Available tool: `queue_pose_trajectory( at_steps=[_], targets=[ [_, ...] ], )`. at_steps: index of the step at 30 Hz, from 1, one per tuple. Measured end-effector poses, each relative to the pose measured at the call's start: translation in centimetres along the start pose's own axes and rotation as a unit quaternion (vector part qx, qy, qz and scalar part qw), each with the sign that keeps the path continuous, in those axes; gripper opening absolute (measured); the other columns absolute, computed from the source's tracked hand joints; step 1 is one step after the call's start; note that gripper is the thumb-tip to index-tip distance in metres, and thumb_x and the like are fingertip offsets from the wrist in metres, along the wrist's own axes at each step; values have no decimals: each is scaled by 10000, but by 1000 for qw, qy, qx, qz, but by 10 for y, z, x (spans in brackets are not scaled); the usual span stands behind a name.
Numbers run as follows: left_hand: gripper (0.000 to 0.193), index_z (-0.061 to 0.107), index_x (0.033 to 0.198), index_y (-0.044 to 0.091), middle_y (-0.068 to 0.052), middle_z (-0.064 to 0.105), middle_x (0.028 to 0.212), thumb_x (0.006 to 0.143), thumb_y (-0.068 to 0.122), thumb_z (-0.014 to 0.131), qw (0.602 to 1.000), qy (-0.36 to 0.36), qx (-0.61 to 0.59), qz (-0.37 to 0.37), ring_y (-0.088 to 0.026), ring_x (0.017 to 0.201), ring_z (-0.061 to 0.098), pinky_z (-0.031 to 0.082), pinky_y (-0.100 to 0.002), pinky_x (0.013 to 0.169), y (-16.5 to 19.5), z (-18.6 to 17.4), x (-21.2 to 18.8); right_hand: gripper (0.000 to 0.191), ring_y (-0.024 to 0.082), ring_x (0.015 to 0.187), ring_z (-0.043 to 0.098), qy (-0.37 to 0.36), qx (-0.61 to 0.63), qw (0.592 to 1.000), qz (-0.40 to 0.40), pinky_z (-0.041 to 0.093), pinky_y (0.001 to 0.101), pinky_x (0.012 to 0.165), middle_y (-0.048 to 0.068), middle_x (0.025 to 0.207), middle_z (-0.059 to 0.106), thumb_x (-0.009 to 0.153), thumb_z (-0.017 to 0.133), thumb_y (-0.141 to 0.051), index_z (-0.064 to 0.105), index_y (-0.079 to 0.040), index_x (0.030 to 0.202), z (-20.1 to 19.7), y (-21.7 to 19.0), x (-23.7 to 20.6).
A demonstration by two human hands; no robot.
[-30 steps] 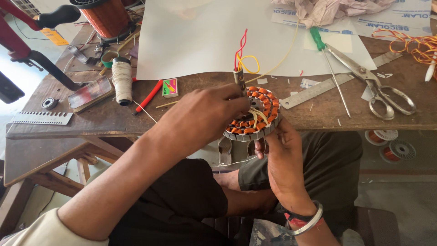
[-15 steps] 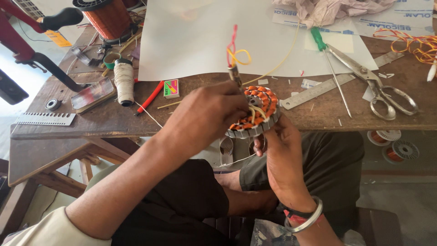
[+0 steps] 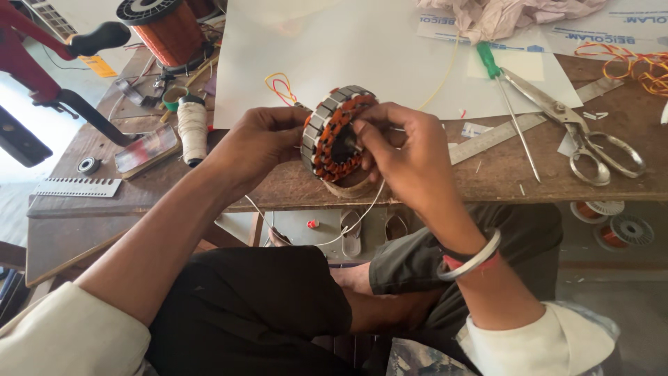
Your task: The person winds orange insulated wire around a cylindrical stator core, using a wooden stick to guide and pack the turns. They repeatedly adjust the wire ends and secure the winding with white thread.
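Both hands (image 3: 264,143) (image 3: 407,153) gripping stator (image 3: 334,136), on edge

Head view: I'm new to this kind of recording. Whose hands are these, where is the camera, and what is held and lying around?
The camera sits on a person's head and looks down at their own bare hands above a wooden workbench. The left hand grips a round motor stator wound with copper wire; the right hand pinches at its centre. On the bench lie scissors, a green-handled screwdriver, a metal ruler, a spool of pale thread, a large copper wire reel and a white sheet.
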State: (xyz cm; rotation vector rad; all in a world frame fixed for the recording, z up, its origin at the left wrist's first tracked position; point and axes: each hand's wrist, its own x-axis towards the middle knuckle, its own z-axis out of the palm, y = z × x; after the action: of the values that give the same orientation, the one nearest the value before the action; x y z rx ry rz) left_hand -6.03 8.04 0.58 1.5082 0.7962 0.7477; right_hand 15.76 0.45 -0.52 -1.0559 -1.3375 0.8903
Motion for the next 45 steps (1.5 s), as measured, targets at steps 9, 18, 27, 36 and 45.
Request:
queue_pose_trajectory(
  at_steps=[9, 18, 27, 36, 45],
  targets=[
    [434, 568, 1292, -135, -173, 669, 1285, 883, -98, 428, 990, -37, -135, -20, -217, 1165, 675, 510, -390, 1117, 0, -12, -8, 248, 81, 781, 709, -17, -124, 971, -205, 599, 222, 647, 72, 1142, 616, 888, 777, 6, 693, 15, 1122, 8, -5, -1],
    [558, 547, 1335, -154, -195, 645, 1321, 830, 39, 407, 976, -45, -213, -2, -249, 1162, 644, 495, -464, 1076, -1, -13, -25, 285, 153, 945, 710, 14, -223, 925, -308, 614, 255, 795, 80, 1202, 587, 855, 828, -26, 731, -48, 1122, 23, 4, 0],
    [412, 563, 1342, -123, -161, 648, 1306, 967, 49, 557, 986, -55, -160, 9, -213, 1168, 651, 508, -408, 1077, 1, -6, -24, 168, 191, 958, 697, 16, -270, 910, -314, 586, 323, 830, 73, 1155, 611, 880, 828, -56, 769, -45, 1036, 24, 6, 6],
    [428, 585, 1326, -104, -136, 673, 1252, 939, 78, 612, 997, -13, -64, 30, -192, 1179, 636, 479, -374, 1096, 3, 0, -27, 96, 228, 997, 670, -1, -251, 904, -347, 596, 313, 833, 129, 1203, 513, 937, 709, -20, 640, 38, 973, 21, 15, 11],
    [477, 565, 1358, -50, -112, 668, 1252, 931, 150, 637, 999, 16, 20, 30, -191, 1226, 595, 427, -375, 1137, 3, 4, -27, 58, 170, 1036, 618, 0, -15, 972, -236, 562, 306, 932, 99, 1237, 584, 1069, 499, -98, 528, -48, 1071, 0, 16, 1]
  ],
)
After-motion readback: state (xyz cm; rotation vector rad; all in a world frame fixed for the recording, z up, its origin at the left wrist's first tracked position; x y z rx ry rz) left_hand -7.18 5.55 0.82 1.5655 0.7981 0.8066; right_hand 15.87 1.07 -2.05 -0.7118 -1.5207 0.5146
